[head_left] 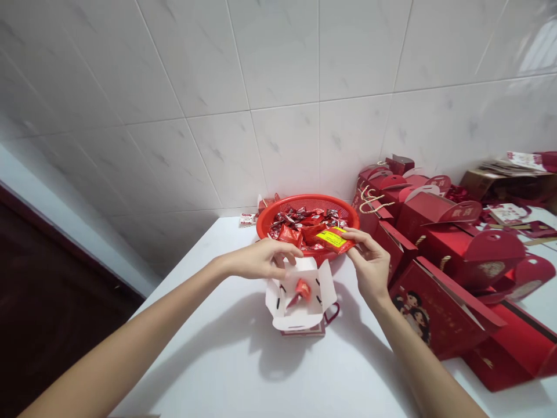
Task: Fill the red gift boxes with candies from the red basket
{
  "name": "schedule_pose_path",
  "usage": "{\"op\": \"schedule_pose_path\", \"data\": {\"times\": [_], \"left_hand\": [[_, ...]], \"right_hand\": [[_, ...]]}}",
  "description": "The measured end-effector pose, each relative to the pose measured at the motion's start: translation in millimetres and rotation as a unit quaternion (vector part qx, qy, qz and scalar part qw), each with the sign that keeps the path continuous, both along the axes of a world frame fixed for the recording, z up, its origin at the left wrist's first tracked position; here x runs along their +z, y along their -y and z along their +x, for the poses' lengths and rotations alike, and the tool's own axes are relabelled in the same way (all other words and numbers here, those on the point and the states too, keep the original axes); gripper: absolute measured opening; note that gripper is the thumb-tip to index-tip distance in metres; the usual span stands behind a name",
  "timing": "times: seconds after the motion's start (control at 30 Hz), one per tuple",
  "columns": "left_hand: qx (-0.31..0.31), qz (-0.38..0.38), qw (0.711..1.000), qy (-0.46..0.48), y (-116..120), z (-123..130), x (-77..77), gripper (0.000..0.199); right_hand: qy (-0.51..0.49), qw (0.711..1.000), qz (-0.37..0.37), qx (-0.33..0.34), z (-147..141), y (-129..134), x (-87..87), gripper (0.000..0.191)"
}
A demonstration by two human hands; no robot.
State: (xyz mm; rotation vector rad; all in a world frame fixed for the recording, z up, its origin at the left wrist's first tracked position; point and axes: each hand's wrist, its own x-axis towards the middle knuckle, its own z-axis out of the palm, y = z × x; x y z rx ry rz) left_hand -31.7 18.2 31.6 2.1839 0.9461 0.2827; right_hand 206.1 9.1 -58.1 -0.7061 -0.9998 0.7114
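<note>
An open box [293, 319] with a white inside stands on the white table, its flaps spread. Red wrapped sweets [303, 288] lie inside it. My left hand [265, 258] hovers at the box's back left edge, fingers curved and apart, with nothing seen in them. Between the fingertips of my right hand [369, 261] is a red packet with a yellow label [332, 238], held over the front right of the red basket [304, 200]. Wrapped sweets fill the basket, directly behind the box.
Many red gift boxes [444, 232] with rope handles crowd the table's right side. Farther right is a cardboard box [500, 183] with flat cards on top. A tiled wall [282, 139] rises behind the table [195, 371]. A small card [248, 220] lies left of the basket.
</note>
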Motion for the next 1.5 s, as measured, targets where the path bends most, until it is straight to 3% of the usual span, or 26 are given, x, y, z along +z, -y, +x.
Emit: {"op": "schedule_pose_path", "data": {"times": [0.17,0.3,0.5,0.67,0.77,0.93,1.1,1.2,1.37,1.5], "left_hand": [[-0.008,0.095,0.995,-0.027,12,-7,-6.2,0.034],[0.002,0.137,0.991,-0.011,18,-11,-13.7,0.027],[0.039,0.110,0.993,0.031,17,-22,-31.6,0.025],[0.040,0.098,0.994,0.030,17,-25,-36.0,0.029],[0.038,0.103,0.994,0.026,18,-25,-36.6,0.029],[0.038,0.119,0.992,0.013,19,-25,-37.6,0.031],[0.034,0.153,0.988,0.009,24,-20,-37.1,0.037],[0.029,0.156,0.987,0.011,27,-16,-36.9,0.040],[0.027,0.145,0.987,0.069,33,-10,-34.4,0.046],[0.023,0.135,0.986,0.098,37,-6,-30.7,0.055]], "right_hand": [[0.002,0.999,0.010,0.041,-4,8,6.7,0.014],[0.080,0.990,0.040,0.114,-5,20,13.8,0.018],[0.318,0.923,0.140,0.166,-9,34,18.7,0.032],[0.412,0.869,0.161,0.221,-10,33,15.2,0.048],[0.427,0.867,0.154,0.204,-8,30,11.5,0.052],[0.449,0.865,0.172,0.146,-1,25,10.1,0.042],[0.486,0.834,0.190,0.178,2,24,16.2,0.031],[0.469,0.848,0.165,0.186,0,25,16.4,0.029],[0.398,0.904,0.078,0.138,-7,28,11.9,0.014],[0.370,0.921,0.038,0.116,-14,31,10.8,0.011]]}}
